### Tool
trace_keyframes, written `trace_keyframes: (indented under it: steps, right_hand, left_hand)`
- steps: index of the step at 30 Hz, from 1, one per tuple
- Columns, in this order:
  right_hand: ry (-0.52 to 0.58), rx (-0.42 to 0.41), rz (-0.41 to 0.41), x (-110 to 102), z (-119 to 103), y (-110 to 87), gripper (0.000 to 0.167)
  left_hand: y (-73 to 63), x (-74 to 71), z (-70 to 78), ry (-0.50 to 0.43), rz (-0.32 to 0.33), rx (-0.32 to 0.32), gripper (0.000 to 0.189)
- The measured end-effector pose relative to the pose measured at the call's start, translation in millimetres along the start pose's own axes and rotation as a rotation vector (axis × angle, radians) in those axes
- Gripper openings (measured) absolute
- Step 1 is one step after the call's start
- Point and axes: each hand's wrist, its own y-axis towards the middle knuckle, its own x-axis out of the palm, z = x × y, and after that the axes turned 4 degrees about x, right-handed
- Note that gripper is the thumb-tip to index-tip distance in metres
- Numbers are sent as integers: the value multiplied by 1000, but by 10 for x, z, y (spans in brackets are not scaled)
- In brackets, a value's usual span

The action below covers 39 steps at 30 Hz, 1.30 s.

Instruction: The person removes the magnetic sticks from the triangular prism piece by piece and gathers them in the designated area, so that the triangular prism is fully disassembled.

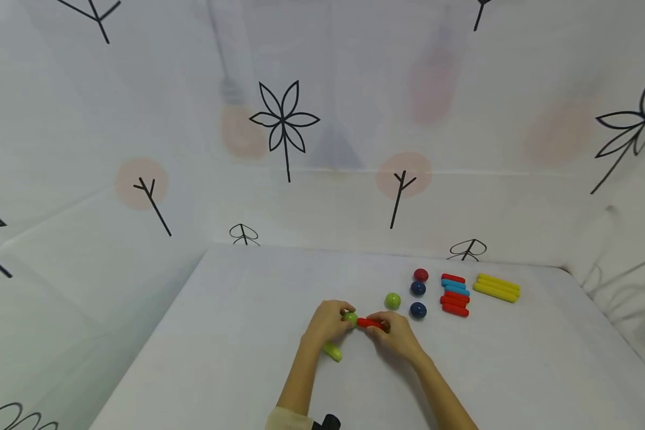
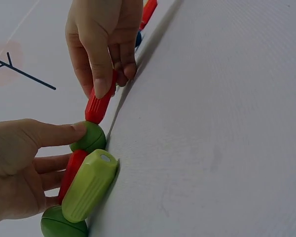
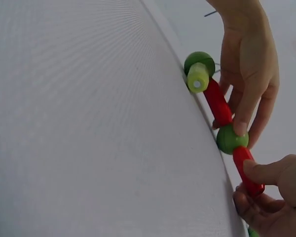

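My left hand (image 1: 326, 322) grips a green ball (image 2: 91, 137) between thumb and fingers. My right hand (image 1: 400, 339) pinches a red rod (image 3: 245, 172), whose end meets that ball. On the ball's other side, another red rod (image 3: 218, 101) runs under my left hand to a second green ball (image 3: 199, 64). A light-green rod (image 2: 89, 185) sticks out from this second ball toward the camera in the right wrist view. My left hand hides much of this chain in the head view.
On the white table (image 1: 236, 334), a loose green ball (image 1: 392, 300) lies beyond my hands. To its right are a red ball (image 1: 421, 275), two dark blue balls (image 1: 418, 310), a column of red and blue rods (image 1: 454, 300), and several yellow rods (image 1: 497, 287). A patterned curtain (image 1: 333, 203) stands behind.
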Motion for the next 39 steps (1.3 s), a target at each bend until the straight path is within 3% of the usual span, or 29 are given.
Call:
trace_keyframes:
  steps: [7, 12, 14, 20, 25, 29, 33, 39]
  right_hand:
    - [-25, -16, 59, 18, -70, -26, 20]
    - [-116, -75, 174, 3, -154, -49, 18]
    - [-87, -92, 204, -29, -156, -54, 18]
    - [171, -97, 226, -259, 18, -90, 24]
    - [157, -67, 291, -596, 260, -168, 29]
    - [117, -3, 378, -879, 497, -216, 34]
    - [110, 120, 431, -1132, 723, -263, 47]
    - [75, 246, 410, -1388, 901, -352, 51]
  left_hand:
    - [23, -7, -2, -18, -20, -1, 24]
    - [35, 4, -8, -19, -5, -7, 24]
    - [33, 2, -5, -29, -4, -13, 24]
    - [13, -7, -2, -46, -19, -31, 25]
    - [0, -14, -17, -71, -33, -37, 26]
    - [1, -17, -28, -57, -28, -11, 27]
    - [3, -7, -38, -41, -19, 10, 28]
    - [-14, 9, -48, -33, -6, 9, 27]
